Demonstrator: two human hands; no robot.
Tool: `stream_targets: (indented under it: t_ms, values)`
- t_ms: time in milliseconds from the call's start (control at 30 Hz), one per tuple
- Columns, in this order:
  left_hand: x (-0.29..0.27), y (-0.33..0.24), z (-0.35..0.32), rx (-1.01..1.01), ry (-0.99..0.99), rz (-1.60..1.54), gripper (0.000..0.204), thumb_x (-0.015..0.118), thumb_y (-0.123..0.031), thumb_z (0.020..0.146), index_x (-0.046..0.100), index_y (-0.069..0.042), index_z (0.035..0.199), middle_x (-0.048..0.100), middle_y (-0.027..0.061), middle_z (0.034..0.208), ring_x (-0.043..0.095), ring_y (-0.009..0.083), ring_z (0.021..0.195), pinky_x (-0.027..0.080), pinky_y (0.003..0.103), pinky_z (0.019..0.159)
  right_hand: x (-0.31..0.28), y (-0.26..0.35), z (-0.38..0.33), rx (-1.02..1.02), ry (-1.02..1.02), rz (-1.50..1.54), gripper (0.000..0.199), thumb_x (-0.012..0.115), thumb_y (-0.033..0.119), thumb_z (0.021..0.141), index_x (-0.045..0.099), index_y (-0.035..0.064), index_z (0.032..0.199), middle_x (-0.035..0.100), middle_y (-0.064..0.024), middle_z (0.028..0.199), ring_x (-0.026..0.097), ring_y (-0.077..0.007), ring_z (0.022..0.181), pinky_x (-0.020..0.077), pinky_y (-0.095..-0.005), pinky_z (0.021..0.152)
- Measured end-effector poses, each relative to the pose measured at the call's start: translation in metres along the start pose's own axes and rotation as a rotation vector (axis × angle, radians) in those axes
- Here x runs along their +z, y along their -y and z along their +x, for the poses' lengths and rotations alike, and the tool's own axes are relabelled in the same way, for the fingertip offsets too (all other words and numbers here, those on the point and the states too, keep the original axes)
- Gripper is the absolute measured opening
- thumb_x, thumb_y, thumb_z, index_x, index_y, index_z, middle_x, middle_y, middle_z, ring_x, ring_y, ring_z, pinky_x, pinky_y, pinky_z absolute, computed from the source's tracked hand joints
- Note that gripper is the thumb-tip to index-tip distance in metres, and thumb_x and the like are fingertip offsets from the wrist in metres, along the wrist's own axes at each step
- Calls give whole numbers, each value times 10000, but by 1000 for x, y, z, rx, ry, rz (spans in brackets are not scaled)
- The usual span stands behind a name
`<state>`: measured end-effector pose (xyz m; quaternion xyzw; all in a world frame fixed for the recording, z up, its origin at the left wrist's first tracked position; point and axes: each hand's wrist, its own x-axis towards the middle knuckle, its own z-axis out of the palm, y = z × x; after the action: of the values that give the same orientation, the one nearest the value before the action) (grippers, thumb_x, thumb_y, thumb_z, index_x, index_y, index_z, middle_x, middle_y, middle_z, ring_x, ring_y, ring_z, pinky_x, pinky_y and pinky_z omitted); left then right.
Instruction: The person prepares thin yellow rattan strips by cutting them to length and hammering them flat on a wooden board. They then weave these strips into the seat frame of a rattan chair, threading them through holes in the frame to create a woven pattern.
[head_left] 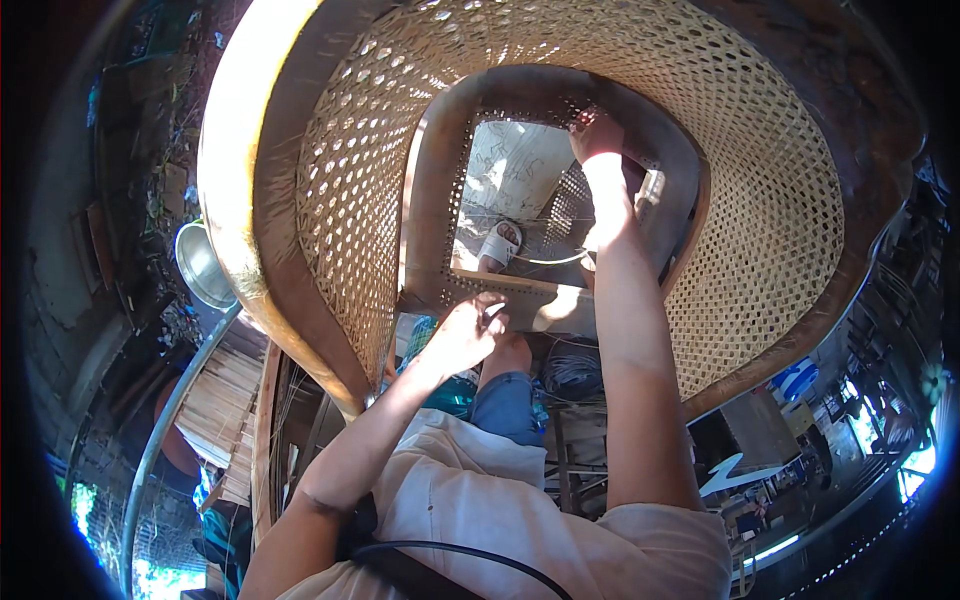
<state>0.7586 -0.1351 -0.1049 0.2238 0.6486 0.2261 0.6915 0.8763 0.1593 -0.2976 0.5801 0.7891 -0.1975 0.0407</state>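
While the cane chair (600, 130) sits tipped toward the person, both hands work its open seat frame (440, 200).
Left hand (465, 335) is at the frame's near rail, fingers pinching a thin cane strand (545, 260), likely to keep it taut; right hand (597, 135) reaches to the far rail, fingers curled on the edge, seemingly steadying it.

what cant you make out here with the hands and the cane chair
- Head view: what the left hand pinches at the seat frame; too small, covered by the fingers.
- Head view: the right hand fingertips, hidden against the far edge of the frame.
- Head view: the thin strand across the seat opening; its ends are lost behind the right forearm.
- Head view: the woven chair back, cut off at the top edge.
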Motion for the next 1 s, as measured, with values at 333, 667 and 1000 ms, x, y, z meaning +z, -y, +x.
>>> stream_targets:
  t_ms: [333, 667, 1000]
  values:
    - [-17, -107, 113, -25, -232, -216, 222, 585, -199, 891, 630, -1, 980, 608, -8, 758, 544, 69, 696, 456, 251, 629, -42, 14, -55, 591, 140, 1243, 193, 627, 150, 880, 617, -42, 877, 638, -107, 701, 623, -185, 522, 526, -303, 454]
    - [-43, -98, 318, 658, -245, 1272, 319, 600, -423, 824, 691, -163, 985, 680, 173, 916, 653, 318, 865, 520, 391, 768, -19, 16, -62, 598, 168, 1416, 207, 541, 121, 887, 621, -38, 994, 662, -132, 765, 654, -192, 580, 534, -296, 477]
    - [-45, -114, 306, 246, -278, 674, 659, 801, -482, 580, 688, -49, 1065, 692, 160, 999, 667, 270, 943, 519, 364, 863, -13, 14, -208, 485, 175, 1635, 266, 542, 228, 950, 624, -25, 957, 537, -40, 658, 492, -79, 480, 395, -236, 425]
